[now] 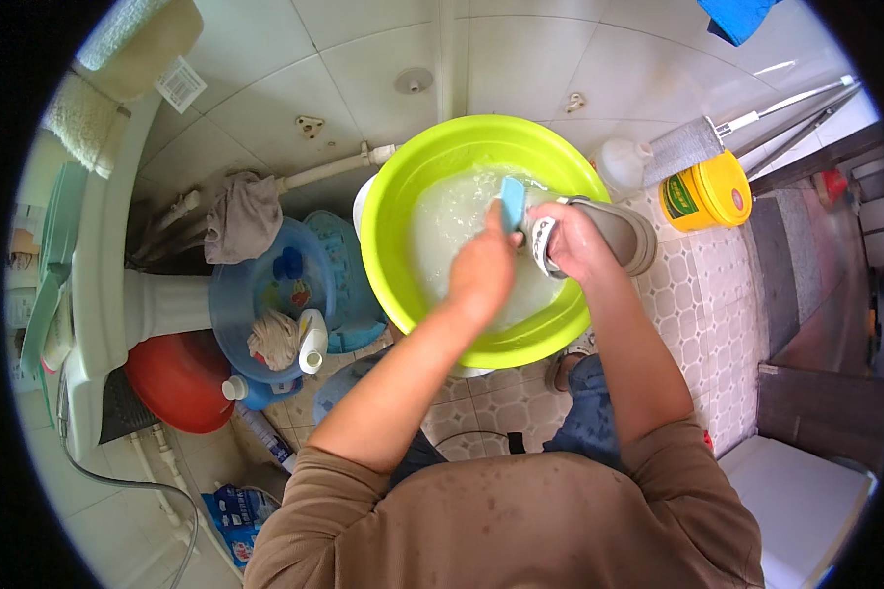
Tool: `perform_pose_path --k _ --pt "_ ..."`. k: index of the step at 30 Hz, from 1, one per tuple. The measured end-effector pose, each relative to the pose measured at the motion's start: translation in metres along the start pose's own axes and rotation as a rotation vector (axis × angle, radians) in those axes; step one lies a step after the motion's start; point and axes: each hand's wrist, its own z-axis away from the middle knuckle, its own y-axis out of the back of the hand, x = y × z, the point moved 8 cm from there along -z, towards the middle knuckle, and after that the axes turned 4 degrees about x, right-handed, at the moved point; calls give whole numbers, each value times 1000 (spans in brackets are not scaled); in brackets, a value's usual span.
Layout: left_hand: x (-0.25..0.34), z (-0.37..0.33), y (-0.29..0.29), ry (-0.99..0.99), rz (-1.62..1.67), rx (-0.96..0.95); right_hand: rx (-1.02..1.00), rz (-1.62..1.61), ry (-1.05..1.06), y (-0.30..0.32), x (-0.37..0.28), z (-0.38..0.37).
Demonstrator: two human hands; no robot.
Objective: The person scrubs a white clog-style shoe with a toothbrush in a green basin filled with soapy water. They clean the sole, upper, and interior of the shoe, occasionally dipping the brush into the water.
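Note:
A light-blue scrubbing brush (512,200) is gripped in my left hand (483,263), its fingers closed round it. My right hand (577,241) grips a grey slip-on sandal (614,228) by its strap, which has a white band. Brush and strap are close together; whether the bristles touch the strap I cannot tell. Both hands are above a large lime-green basin (388,275) of cloudy, sudsy water (452,211). The sandal's sole end reaches over the basin's right rim. My fingertips on the brush are partly hidden.
Left of the basin stand a blue tub (228,319) holding a cloth and a white bottle (312,342), a red basin (179,383) and a washbasin pedestal (172,309). A yellow bucket (722,191) is at the right. A white box (800,506) sits lower right.

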Motion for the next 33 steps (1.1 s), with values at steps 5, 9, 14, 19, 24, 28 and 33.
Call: perform_pose_path --k 5,9,14,19,24,28,33 --pt "-58 -26 -10 55 -335 -269 -152 656 245 -18 -6 12" --pt "-93 -31 -30 198 -463 -336 99 1601 305 -17 -5 28" --pt "-67 -33 -3 199 -376 -171 385 1700 372 -29 -32 36" --pt "-30 -11 -12 29 -303 -141 469 1598 425 -21 -35 24" --pt "-17 7 -41 -51 -358 -171 416 1371 387 9 -26 -12" --pt "-26 -14 -43 52 -281 -146 424 1114 350 3 -21 -8" --pt "-15 27 -57 62 -295 -361 297 510 63 32 12 -31"
